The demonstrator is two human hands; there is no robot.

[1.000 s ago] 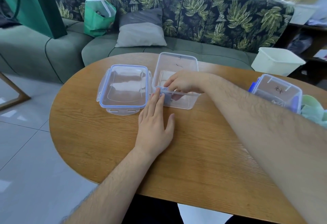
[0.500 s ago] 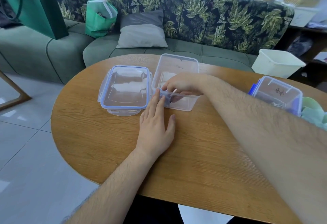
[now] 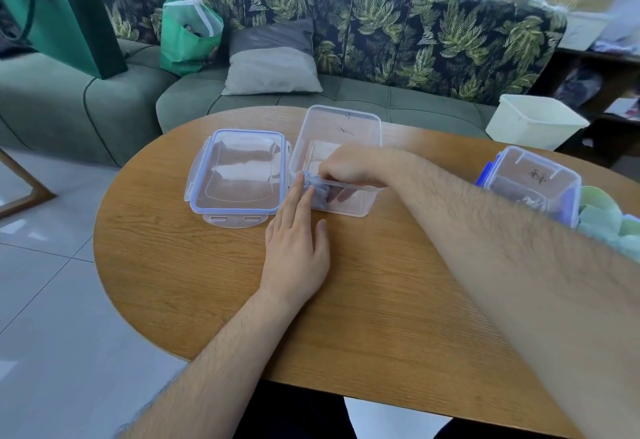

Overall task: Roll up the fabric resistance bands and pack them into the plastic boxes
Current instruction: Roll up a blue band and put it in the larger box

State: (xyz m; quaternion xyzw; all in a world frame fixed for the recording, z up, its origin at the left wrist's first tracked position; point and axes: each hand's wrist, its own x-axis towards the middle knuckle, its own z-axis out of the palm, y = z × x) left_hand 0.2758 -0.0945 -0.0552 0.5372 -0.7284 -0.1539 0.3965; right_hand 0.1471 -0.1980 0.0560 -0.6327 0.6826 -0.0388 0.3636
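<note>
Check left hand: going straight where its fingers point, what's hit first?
The near-left corner of the open box; fingertips of the left hand look to touch its wall, where the right hand holds the rolled band. The lid lies left of that line.

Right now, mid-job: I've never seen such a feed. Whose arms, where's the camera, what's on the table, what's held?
No machine: these are a person's two bare arms, filmed by one wide camera on their head, looking forward and down. On the wooden table stands an open clear box, its lid flat just left of it. The right hand reaches into the box and pinches a rolled bluish band at its near left corner. The left hand lies flat on the table, straight fingers touching that corner outside. Far right: a second box and green bands.
</note>
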